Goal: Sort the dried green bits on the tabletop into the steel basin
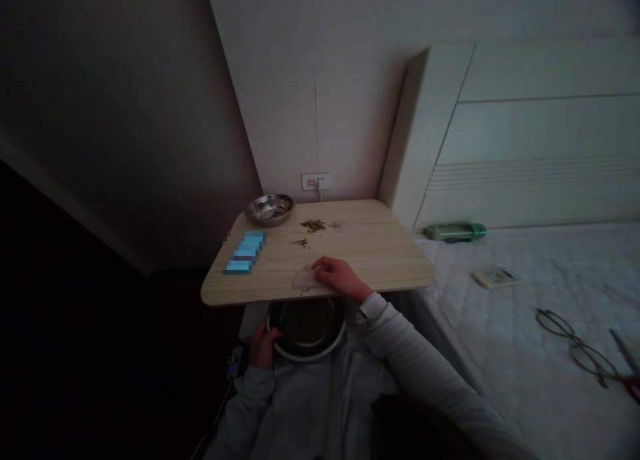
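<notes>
My left hand (263,345) grips the rim of a round bowl (306,357) with a dark inside and a white edge. The bowl sits in front of my body, just below the near edge of the small wooden table (385,247). Pinched in my right hand (340,277) is a clear, rounded plastic scraper (304,278), resting on the tabletop by that edge. A few small dark grains (304,291) lie beside it, above the bowl. Farther back are a larger pile of greenish grains (313,226), a smaller scatter (301,243), and some reddish bits (336,226).
A steel bowl (270,210) stands at the table's back left, with a phone (245,253) whose lit screen is blurred in front of it. On the bed to the right lie a green bottle (455,231), a pale handheld device (496,277), glasses (575,343) and scissors (627,367).
</notes>
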`<state>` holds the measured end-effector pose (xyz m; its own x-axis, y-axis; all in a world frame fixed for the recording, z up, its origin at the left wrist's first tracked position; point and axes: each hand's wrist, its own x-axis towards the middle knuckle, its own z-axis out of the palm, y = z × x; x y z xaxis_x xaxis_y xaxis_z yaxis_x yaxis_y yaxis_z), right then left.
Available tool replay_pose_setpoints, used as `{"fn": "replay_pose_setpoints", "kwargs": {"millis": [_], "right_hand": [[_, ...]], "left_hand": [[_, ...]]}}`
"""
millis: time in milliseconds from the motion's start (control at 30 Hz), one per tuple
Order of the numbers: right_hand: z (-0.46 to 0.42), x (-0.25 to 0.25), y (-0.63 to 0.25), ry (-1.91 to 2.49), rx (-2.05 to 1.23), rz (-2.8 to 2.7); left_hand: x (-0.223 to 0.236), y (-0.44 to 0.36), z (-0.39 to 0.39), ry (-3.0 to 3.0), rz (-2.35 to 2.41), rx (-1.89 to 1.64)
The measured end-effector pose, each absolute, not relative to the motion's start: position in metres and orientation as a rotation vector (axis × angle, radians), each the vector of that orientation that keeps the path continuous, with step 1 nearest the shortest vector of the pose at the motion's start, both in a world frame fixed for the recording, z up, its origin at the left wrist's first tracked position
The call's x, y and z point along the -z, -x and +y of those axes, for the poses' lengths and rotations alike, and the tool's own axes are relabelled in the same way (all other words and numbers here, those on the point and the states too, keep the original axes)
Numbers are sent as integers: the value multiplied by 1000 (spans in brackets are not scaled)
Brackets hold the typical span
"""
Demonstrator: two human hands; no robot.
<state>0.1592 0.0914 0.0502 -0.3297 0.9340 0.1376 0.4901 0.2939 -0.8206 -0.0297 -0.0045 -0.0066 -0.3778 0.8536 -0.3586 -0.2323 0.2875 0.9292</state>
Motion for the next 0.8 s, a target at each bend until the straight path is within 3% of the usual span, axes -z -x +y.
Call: {"fn": "replay_pose_setpoints", "kwargs": {"millis": [800], "right_hand": [[92, -49, -161, 1099, -1210, -1873]], "left_hand": [[9, 30, -4, -569, 1493, -1313]]}}
